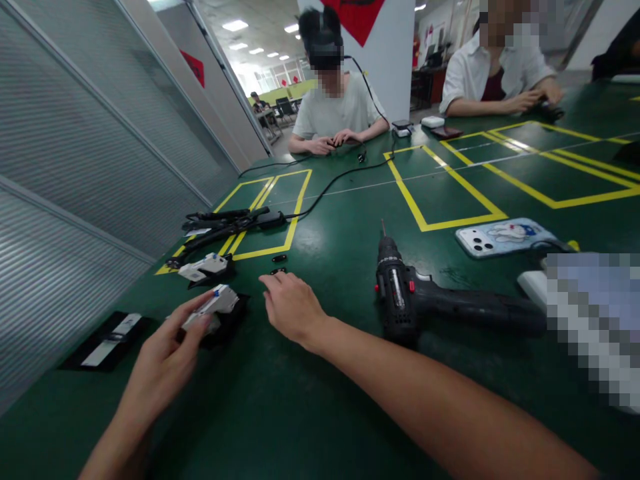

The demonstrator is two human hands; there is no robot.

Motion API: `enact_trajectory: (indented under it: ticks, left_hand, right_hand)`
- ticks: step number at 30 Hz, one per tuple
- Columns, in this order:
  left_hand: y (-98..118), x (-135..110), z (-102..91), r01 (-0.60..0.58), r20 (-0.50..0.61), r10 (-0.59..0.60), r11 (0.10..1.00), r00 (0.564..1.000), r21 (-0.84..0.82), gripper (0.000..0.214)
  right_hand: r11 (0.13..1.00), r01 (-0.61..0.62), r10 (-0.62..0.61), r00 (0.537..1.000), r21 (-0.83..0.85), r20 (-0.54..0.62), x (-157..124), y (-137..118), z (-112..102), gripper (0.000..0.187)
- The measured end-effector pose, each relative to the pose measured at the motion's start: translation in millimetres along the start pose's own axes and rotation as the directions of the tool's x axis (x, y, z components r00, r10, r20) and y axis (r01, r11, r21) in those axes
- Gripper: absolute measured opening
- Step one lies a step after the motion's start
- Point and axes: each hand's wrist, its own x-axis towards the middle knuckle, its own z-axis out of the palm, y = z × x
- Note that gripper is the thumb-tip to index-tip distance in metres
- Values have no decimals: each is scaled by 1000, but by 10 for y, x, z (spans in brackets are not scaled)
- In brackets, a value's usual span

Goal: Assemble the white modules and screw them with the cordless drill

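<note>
My left hand (167, 353) is closed around a white plastic piece (223, 300) with a blue spot, which sits on a black base at the table's left side. My right hand (295, 310) is just to the right of it, low over the table, with its fingers bent and apart. Right behind its knuckles lies a small black oval part (278, 271), partly hidden by the hand. A second black oval part (280, 258) lies a little farther back. Another white piece on a black base (205, 268) stands beyond my left hand.
A black cordless drill (397, 293) lies right of my hands, its bit pointing away. Beyond it are a phone (505, 238) and a blurred-out object. Black folded stands (225, 227) and a flat black piece (107, 340) lie left. Two people sit across the green table (345, 207).
</note>
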Motion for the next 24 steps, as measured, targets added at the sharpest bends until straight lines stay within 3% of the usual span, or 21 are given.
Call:
enact_trajectory:
  ticks: [4,11,16,20,22,24]
  left_hand:
    - [-20,-16,25,-16,26,16,999,1000,-32,50]
    - [-60,-37,95,-129,-52,131,991,990,37,46]
    - [-46,-53,138,-201,36,201,980,979,-4,46]
    - [-28,-59,159,-203,1,203,978,979,-49,41]
    - [-38,-47,158,-117,-63,114,992,992,-45,40]
    - [-51,-24,152,31,-111,-37,998,993,-61,39]
  right_hand:
    - [965,255,-246,960,-55,133,-29,-27,73,36]
    - [965,257,-246,954,-46,170,-34,-27,124,46]
    - [961,266,-251,954,-78,162,-18,-22,95,37]
    - [980,137,-126,989,-143,80,-1,-30,27,16]
    - [980,34,-29,999,-198,28,17,-25,0,11]
    - [967,-37,36,999,-254,-6,48,-9,0,18]
